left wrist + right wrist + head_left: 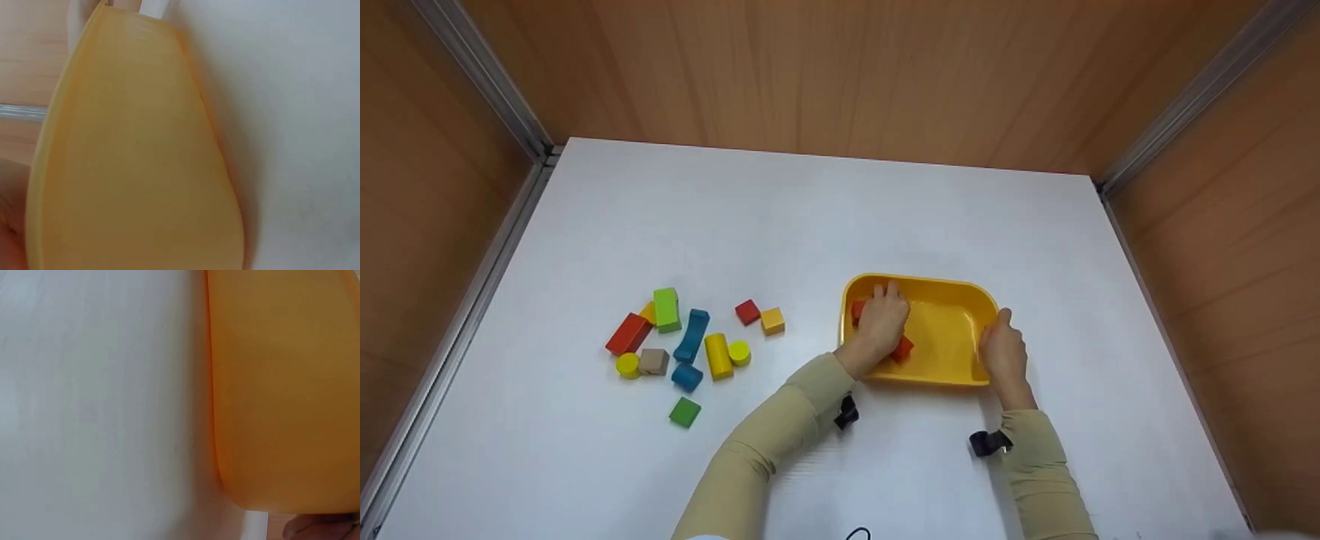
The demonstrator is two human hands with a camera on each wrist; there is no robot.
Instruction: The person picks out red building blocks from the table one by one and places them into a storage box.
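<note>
My left hand (883, 321) reaches down inside a yellow plastic tray (949, 326), near its left end. One red block (857, 312) shows left of the fingers and another red block (901, 349) peeks out beside the palm. The back of the hand hides whether the fingers pinch anything. At the tray's right end, my right hand (1005, 351) grips the rim, and its fingers (318, 527) show past the tray's end in the right wrist view. The tray's outer wall (135, 146) fills much of the left wrist view.
Left of the tray lie loose blocks: a red cube (748, 312), a yellow cube (772, 322), a yellow cylinder (718, 356), a blue curved block (691, 336), a light green block (666, 310), a green block (685, 412) and several others. Wooden panels enclose the white table (810, 210).
</note>
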